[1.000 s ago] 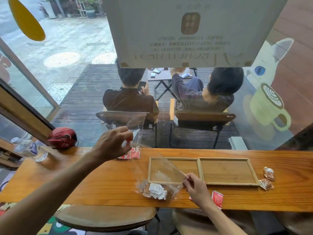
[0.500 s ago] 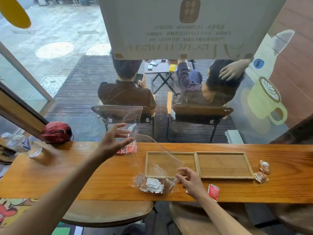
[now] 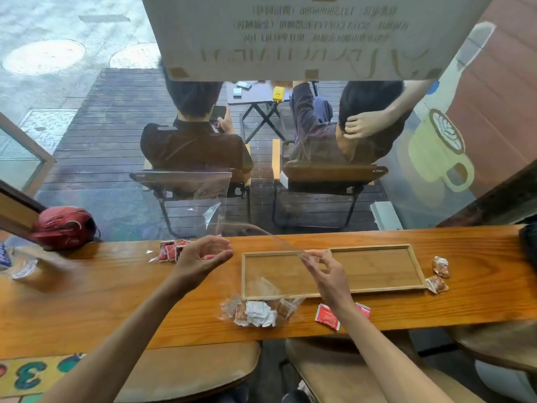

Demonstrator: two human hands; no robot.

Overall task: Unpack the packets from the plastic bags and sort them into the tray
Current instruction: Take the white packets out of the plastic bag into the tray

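Observation:
A clear plastic bag (image 3: pixel 273 274) stands over the left compartment of the wooden tray (image 3: pixel 369 246). Several white and brown packets (image 3: pixel 255 312) lie in its bottom on the counter. My right hand (image 3: pixel 329 277) pinches the bag's top edge above the tray. My left hand (image 3: pixel 202 258) hovers to the left with loosely curved fingers and holds nothing. A second clear bag (image 3: pixel 189 196) leans on the window behind it, with red packets (image 3: pixel 170 251) at its foot. Both tray compartments hold no packets.
Two red packets (image 3: pixel 327 317) lie by the front edge under my right wrist. Two brown packets (image 3: pixel 437 276) lie right of the tray. A red helmet (image 3: pixel 64 225) and a water bottle (image 3: pixel 11 260) sit at far left. The window glass bounds the counter's far side.
My left hand has let go of the bag's top and dropped toward the counter. My right hand moved up from the bag's lower corner to its top edge over the tray.

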